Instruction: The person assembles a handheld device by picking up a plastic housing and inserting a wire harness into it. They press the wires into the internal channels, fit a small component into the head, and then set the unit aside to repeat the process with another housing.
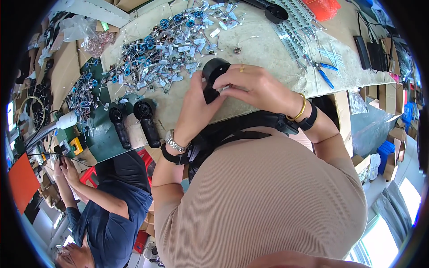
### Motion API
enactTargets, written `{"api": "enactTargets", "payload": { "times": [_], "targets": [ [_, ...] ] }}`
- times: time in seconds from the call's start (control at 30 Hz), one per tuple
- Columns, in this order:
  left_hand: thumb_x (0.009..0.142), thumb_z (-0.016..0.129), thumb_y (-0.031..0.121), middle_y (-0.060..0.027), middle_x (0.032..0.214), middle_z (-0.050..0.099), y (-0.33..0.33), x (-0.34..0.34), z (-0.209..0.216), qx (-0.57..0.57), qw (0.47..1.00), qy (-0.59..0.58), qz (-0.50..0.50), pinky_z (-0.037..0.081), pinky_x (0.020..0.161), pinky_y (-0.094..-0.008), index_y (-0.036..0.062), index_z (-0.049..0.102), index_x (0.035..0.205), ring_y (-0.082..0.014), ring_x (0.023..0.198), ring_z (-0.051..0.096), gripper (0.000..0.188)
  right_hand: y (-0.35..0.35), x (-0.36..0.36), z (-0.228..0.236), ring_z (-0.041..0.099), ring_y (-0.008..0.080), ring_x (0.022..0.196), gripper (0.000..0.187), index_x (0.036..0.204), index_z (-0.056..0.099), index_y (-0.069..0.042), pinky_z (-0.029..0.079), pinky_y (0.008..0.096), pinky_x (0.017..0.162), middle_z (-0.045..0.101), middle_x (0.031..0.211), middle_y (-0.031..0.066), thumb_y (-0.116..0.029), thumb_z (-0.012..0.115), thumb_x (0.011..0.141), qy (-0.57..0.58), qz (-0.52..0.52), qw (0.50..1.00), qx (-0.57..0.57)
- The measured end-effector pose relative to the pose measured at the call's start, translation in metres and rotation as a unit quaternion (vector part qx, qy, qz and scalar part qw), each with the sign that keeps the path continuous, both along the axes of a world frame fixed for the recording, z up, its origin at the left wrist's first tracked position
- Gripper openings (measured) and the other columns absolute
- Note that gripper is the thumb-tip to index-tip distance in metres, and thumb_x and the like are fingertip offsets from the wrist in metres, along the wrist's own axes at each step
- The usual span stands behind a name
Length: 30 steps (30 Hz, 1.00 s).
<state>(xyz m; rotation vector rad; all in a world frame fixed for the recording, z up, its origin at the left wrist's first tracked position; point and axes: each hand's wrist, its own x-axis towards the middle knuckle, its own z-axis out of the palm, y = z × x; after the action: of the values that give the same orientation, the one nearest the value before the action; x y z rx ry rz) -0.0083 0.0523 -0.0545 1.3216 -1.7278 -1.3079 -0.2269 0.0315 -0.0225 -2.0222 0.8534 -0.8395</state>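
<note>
black casing [215,68], its inside hidden, sits in left fingers [196,83], right fingers [234,79] pinching perhaps a metal part [224,88].

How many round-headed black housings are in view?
4 round-headed black housings: one in the left hand, two side by side farther left, one partly cut off at top. Others may be hidden.

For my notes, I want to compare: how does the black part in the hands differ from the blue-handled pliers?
The black part is in the left hand, with the right hand at it; the blue-handled pliers lie untouched on the table. The black part shows a broad round end; the pliers show two slim handles, spread apart.
</note>
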Motion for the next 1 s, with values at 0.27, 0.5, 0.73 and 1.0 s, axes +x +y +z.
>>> {"api": "enactTargets", "payload": {
  "times": [0.27, 0.5, 0.73, 1.0],
  "targets": [
    [0.104, 0.062, 0.008, -0.0087, 0.102, 0.067, -0.011, 0.010, 0.008, 0.221, 0.939, 0.260, 0.041, 0.057, 0.068, -0.0291, 0.0031, 0.034, 0.152, -0.0135, 0.083, 0.068, 0.056, -0.013, -0.019, 0.005, 0.071, 0.0177, 0.097, 0.019, 0.115, 0.070, 0.002, 0.061, 0.0305, 0.085, 0.072, 0.111, 0.0106, 0.005, 0.070, 0.096, -0.194, -0.149, 0.957, 0.158],
    [0.101, 0.067, 0.008, -0.0104, 0.116, 0.068, -0.002, 0.002, 0.021, 0.124, 0.980, 0.107, -0.116, 0.058, 0.087, -0.0308, 0.0041, 0.036, 0.159, -0.0151, 0.094, 0.069, 0.066, -0.011, -0.018, 0.005, 0.070, 0.0143, 0.097, 0.014, 0.113, 0.061, 0.001, 0.059, 0.0272, 0.082, 0.071, 0.108, 0.0101, 0.000, 0.067, 0.100, -0.304, -0.201, 0.912, 0.186],
    [0.094, 0.077, 0.007, -0.0117, 0.129, 0.068, -0.015, -0.005, 0.029, 0.037, 0.987, 0.109, -0.112, 0.052, 0.104, -0.0312, 0.0021, 0.051, 0.150, -0.0174, 0.114, 0.068, 0.062, -0.004, -0.013, -0.001, 0.071, 0.0127, 0.094, 0.012, 0.114, 0.058, -0.001, 0.058, 0.0257, 0.082, 0.071, 0.105, 0.0083, -0.003, 0.063, 0.104, -0.227, -0.239, 0.931, 0.155],
    [0.091, 0.079, 0.004, -0.0078, 0.126, 0.069, -0.040, 0.004, 0.083, 0.038, 0.982, 0.107, -0.148, 0.052, 0.103, -0.0318, 0.0029, 0.059, 0.143, -0.0163, 0.115, 0.066, 0.056, 0.005, -0.022, 0.011, 0.070, 0.0125, 0.090, 0.011, 0.116, 0.054, -0.002, 0.057, 0.0231, 0.068, 0.068, 0.108, 0.0092, -0.007, 0.058, 0.107, -0.262, -0.251, 0.919, 0.151]
  ]
}}
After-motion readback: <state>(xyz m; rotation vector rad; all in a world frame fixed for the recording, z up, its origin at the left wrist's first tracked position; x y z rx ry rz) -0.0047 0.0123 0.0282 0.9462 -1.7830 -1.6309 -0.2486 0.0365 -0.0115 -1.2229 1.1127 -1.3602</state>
